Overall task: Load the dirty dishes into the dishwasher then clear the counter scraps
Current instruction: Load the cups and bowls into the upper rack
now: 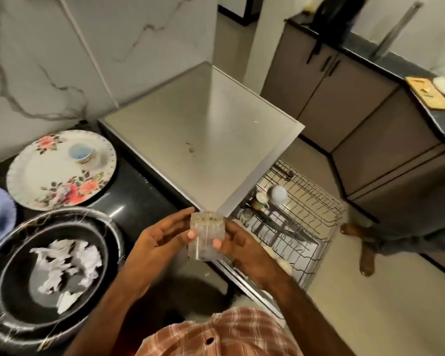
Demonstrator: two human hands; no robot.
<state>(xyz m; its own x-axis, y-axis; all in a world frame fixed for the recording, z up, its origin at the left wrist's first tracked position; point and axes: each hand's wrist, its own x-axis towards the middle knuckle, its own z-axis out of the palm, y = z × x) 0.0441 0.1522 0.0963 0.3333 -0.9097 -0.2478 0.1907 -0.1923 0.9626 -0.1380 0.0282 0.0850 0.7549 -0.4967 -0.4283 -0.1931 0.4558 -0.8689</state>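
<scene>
You are gripping the clear ribbed glass tumbler (206, 236) with your left hand (159, 242) and right hand (244, 249), fingers curled round its sides, off the black counter's (139, 201) front edge. You are likely mid-loading: it is needing a free slot in the pulled-out wire dishwasher rack (314, 201) beyond.

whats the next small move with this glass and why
Probably carry the clear glass right and down toward the pulled-out dishwasher rack. Both the left hand and right hand hold it just left of the rack, and the wire rows beside the white bowl look free.
</scene>
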